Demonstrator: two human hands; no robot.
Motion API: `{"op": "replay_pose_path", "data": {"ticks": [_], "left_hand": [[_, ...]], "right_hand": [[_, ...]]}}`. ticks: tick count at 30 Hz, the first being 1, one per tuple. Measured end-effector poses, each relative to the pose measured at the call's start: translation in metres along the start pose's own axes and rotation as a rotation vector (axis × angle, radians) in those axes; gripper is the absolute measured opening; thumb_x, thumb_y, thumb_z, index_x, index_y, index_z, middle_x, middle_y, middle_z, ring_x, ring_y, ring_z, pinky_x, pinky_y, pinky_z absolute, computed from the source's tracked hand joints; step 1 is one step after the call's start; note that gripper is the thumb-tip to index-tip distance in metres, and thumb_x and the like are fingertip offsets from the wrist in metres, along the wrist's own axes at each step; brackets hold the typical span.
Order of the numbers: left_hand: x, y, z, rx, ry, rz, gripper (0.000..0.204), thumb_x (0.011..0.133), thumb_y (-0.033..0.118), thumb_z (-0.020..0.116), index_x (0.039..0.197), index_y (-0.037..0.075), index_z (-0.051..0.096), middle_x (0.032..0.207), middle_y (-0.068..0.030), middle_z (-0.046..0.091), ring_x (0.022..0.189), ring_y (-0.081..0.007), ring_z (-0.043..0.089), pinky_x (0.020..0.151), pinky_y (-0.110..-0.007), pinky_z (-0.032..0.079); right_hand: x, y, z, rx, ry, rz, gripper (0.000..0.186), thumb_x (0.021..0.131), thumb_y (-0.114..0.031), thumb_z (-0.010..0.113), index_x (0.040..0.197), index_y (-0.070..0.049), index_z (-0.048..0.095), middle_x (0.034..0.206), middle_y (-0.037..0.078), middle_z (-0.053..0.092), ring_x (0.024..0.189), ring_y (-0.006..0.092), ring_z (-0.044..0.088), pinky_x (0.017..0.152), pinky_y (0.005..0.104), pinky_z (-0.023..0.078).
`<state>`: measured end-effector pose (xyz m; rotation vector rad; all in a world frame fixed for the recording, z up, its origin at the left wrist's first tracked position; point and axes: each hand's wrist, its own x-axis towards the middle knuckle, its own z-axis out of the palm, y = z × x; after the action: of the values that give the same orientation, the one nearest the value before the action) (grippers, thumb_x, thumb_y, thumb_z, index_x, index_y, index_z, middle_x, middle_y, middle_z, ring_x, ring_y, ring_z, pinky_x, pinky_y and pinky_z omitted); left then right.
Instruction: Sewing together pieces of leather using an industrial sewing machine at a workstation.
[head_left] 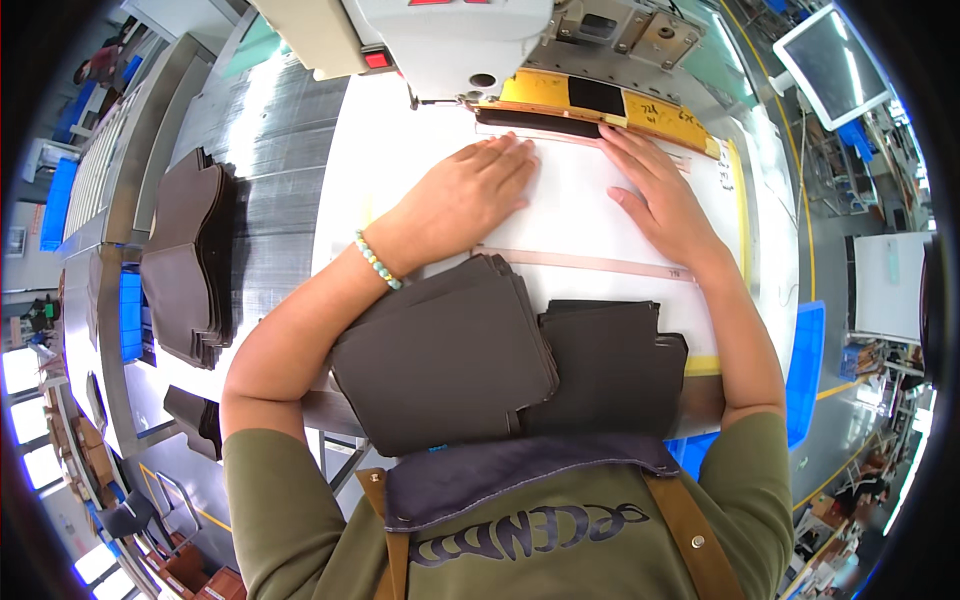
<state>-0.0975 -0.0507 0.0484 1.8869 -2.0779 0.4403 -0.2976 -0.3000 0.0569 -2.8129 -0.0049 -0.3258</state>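
Observation:
My left hand (487,187) lies flat on the white work surface (400,140), fingers together and stretched toward a dark narrow strip (540,123). That strip lies along the front of a yellow bar (545,92) under the machine head (455,40). On the right, my right hand (655,195) has its fingers stretched out and the thumb apart. Its fingertips touch or nearly touch the strip's right end. Between my forearms and close to my body rest a larger stack of dark brown cut panels (445,355) and a smaller dark stack (610,365).
A pale reddish strip (600,265) crosses the white surface between hands and stacks. More dark brown panels (185,250) stand stacked on the metal table at left. Blue bins (805,375) sit beyond the right edge, and a monitor (830,65) is at the upper right.

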Motion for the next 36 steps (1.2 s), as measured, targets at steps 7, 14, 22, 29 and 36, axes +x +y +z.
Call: {"op": "replay_pose_path", "data": {"ticks": [7,14,22,29,36], "left_hand": [[0.001,-0.002,0.001,0.025,0.028,-0.036,0.050,0.100,0.031,0.068,0.134,-0.004,0.063,0.146,-0.0207,0.061,0.138,-0.0403,0.057,0.114,-0.046,0.051],[-0.001,-0.004,0.001,0.020,-0.018,-0.135,0.054,0.101,0.036,0.068,0.141,0.000,0.062,0.149,-0.0193,0.061,0.137,-0.0416,0.058,0.110,-0.047,0.050],[0.003,-0.006,-0.004,0.072,-0.020,-0.100,0.050,0.100,0.033,0.069,0.141,0.004,0.063,0.143,-0.0148,0.064,0.129,-0.0359,0.062,0.107,-0.044,0.051],[0.003,-0.003,-0.023,-0.047,0.035,-0.101,0.024,0.090,0.016,0.079,0.110,0.003,0.075,0.111,-0.0092,0.075,0.105,-0.0275,0.070,0.090,-0.040,0.055],[-0.001,0.000,-0.091,-0.358,-0.175,-0.157,0.020,0.088,0.008,0.080,0.106,0.001,0.074,0.099,-0.0131,0.074,0.090,-0.0341,0.070,0.079,-0.042,0.057]], "right_hand": [[0.002,0.001,0.000,0.001,-0.015,0.003,0.056,0.106,-0.024,0.061,0.159,-0.009,0.049,0.167,0.008,0.046,0.156,0.0339,0.038,0.130,0.0465,0.029],[0.003,0.002,0.001,-0.001,-0.001,-0.024,0.056,0.106,-0.025,0.061,0.158,-0.008,0.050,0.167,0.008,0.047,0.155,0.0340,0.039,0.130,0.0471,0.029],[0.003,-0.003,0.000,-0.002,0.089,-0.071,0.045,0.102,-0.019,0.067,0.145,-0.006,0.062,0.153,0.009,0.060,0.146,0.0323,0.050,0.123,0.0460,0.040],[0.002,-0.001,-0.001,0.049,0.166,-0.235,0.021,0.094,-0.006,0.072,0.114,-0.005,0.078,0.127,0.009,0.075,0.122,0.0303,0.068,0.106,0.0426,0.055],[-0.002,0.000,0.001,0.035,0.188,-0.258,0.022,0.093,-0.006,0.073,0.115,-0.005,0.078,0.126,0.008,0.075,0.121,0.0310,0.069,0.105,0.0425,0.056]]}}
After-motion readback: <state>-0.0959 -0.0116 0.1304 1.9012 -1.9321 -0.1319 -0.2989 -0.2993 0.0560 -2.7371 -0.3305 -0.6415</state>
